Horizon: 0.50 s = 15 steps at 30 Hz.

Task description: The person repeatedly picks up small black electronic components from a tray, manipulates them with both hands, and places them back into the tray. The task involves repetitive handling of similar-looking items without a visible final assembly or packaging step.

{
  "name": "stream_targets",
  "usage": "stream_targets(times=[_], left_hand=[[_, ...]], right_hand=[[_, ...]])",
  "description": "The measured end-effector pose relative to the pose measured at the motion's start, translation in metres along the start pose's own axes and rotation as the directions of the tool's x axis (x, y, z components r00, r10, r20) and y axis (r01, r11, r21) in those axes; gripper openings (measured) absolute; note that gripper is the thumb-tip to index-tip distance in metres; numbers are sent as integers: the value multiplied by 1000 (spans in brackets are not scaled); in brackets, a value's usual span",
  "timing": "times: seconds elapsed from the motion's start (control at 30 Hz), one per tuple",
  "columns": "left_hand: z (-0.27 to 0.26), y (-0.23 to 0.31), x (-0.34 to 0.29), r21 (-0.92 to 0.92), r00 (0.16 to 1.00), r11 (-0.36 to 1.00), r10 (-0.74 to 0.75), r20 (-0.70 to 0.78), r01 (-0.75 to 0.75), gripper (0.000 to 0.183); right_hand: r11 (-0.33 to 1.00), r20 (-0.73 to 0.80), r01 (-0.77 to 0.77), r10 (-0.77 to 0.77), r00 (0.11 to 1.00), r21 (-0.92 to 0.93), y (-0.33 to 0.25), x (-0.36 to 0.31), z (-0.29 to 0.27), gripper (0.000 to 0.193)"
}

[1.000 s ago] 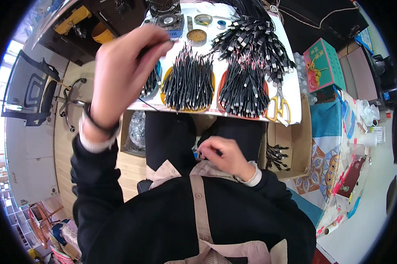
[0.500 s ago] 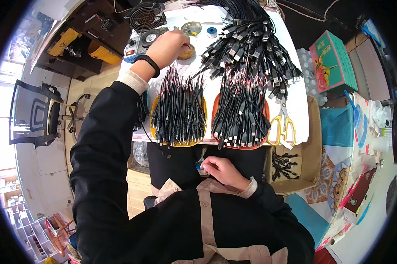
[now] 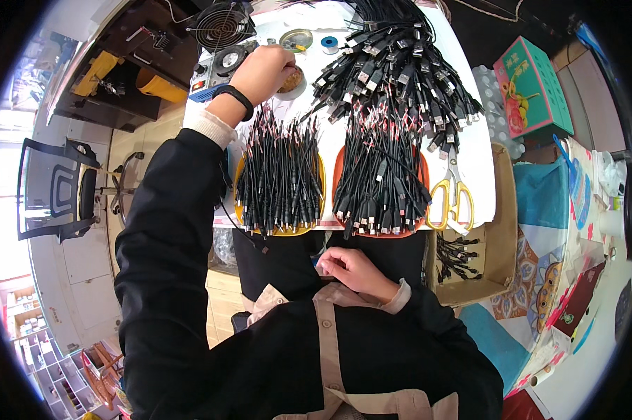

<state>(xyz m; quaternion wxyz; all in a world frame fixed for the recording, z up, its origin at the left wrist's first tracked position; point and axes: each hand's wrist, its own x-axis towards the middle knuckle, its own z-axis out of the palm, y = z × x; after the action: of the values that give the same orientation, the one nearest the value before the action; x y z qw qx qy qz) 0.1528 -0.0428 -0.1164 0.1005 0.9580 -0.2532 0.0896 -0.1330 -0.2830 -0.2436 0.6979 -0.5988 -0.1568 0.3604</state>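
Note:
My left hand [image 3: 265, 72] reaches to the back left of the white table, its fingers closed and bent down at the rim of a small round tin with an amber-brown filling [image 3: 292, 81]. Whatever those fingertips hold, if anything, is hidden. In my lap, below the table edge, my right hand [image 3: 358, 270] rests with its fingers curled and nothing visible in them. Between the hands, a yellow tray [image 3: 323, 183] bears a bundle of black cables [image 3: 277, 182] with bare red and white wire ends. To its right, an orange tray [image 3: 426, 175] bears black USB cables [image 3: 377, 189].
A large heap of USB cables [image 3: 400, 70] fills the back right. Gold-handled scissors [image 3: 451, 199] lie at the right edge. Left of the tin stand a blue-fronted device [image 3: 207, 80] and a small fan [image 3: 221, 26]. A cardboard box [image 3: 494, 259] with short cables stands beside the table.
My left hand stays by the tin, its fingers shifted slightly. The whole view has moved a little; my right hand keeps its place in my lap.

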Motion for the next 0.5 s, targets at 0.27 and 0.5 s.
stream_targets(times=[0.27,0.5], left_hand=[[-40,-9,-21,-10,986,997,74,-150,-76,11],[-67,-42,-44,133,987,989,-39,-154,59,11]], right_hand=[[997,-6,-37,37,999,74,5,-3,0,14],[1000,1,-29,29,1000,-8,16,1,1,14]])
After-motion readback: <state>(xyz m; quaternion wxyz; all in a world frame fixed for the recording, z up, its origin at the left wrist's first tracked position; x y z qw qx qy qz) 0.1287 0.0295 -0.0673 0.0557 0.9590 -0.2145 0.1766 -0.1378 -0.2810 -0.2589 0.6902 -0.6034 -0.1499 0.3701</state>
